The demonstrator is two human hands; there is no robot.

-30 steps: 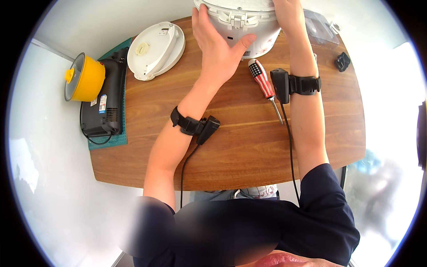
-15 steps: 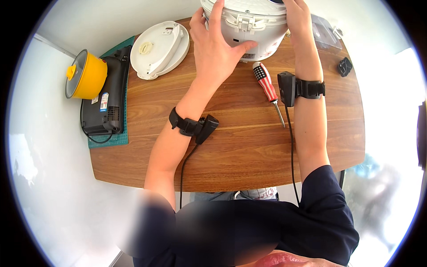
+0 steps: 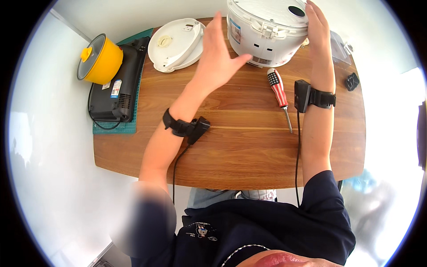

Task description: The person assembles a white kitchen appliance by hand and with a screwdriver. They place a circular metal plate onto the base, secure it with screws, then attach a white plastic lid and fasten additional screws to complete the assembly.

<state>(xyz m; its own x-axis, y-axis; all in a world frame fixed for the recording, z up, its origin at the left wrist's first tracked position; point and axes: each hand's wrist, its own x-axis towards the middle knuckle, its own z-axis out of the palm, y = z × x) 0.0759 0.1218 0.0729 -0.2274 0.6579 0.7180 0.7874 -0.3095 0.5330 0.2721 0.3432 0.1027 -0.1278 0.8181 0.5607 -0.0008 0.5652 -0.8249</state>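
The white cooker (image 3: 280, 50) stands upright at the far edge of my wooden table (image 3: 231, 155), right of the middle, its latch (image 3: 270, 32) facing me; its body is too round to show a long axis sideways. It is glossy, with a blue sticker (image 3: 235, 32) on the left, two small dark slots below the latch and a dark oval (image 3: 296, 11) at the right of its top. My right hand (image 3: 319, 31) lies along its right rim, and I cannot tell how firmly it grips. My left hand (image 3: 217, 66) is spread wide at the left side, holding nothing, thumb before the body. The closed cooker hides its inside. A lidded yellow pot (image 3: 108, 62) sits on a black appliance (image 3: 104, 106), contents hidden; a clear container (image 3: 340, 52) is partly behind my right forearm
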